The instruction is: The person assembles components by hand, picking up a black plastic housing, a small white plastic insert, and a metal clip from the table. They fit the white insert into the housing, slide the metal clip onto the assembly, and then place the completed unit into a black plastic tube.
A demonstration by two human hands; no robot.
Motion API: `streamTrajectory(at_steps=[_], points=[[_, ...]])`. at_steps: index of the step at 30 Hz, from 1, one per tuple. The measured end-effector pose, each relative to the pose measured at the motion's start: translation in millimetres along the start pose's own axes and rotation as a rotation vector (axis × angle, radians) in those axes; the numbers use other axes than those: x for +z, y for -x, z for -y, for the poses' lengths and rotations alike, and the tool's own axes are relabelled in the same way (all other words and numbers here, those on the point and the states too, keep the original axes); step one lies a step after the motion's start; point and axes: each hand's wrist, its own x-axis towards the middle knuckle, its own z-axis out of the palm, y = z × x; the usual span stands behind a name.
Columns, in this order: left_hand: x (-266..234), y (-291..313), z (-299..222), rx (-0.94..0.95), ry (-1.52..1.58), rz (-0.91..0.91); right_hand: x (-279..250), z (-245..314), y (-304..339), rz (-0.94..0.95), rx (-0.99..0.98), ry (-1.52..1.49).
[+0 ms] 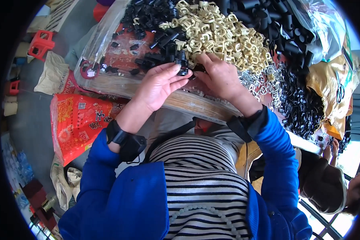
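My left hand [159, 85] is closed around a small black plastic fitting [183, 69], pinched upright between thumb and fingers above the table's near edge. Close beside it, my right hand [221, 78] has its fingers curled inward, tips next to the fitting. Something dark shows under those fingers, too hidden to name. Just beyond both hands lies a heap of cream plastic clips [212, 34]. Loose black plastic parts [152, 60] are scattered past my left hand, and shiny metal clips [264, 82] spread to the right of my right hand.
The wooden table edge [204, 107] runs in front of me. Black tubes [284, 28] are piled at the far right, with small black clips [302, 104] nearer. A red bag [82, 124] hangs at left; a red stool [41, 44] stands behind. Another person [324, 180] works at right.
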Motion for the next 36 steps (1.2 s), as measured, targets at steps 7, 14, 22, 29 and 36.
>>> streamTrajectory(at_steps=[7,14,22,29,36], points=[[0.0,-1.5,2.5,-0.002,0.099,-0.022,11.1,-7.2,-3.1,-0.115,-0.013,-0.093],[15.9,2.1,10.8,-0.043,0.035,0.029,-13.3,-24.4,32.1,0.057,0.263,-0.765],[52.6,-9.1,38.3,-0.22,-0.015,0.149,-26.2,-26.4,79.4,-0.057,0.498,-1.436],[71.9,-12.5,50.4,-0.341,-0.036,0.189,-35.8,-35.6,99.1,-0.206,0.401,-1.23],[80.5,-19.7,65.8,-0.155,0.059,0.238,-10.3,-27.7,105.2,-0.483,0.496,-1.525]])
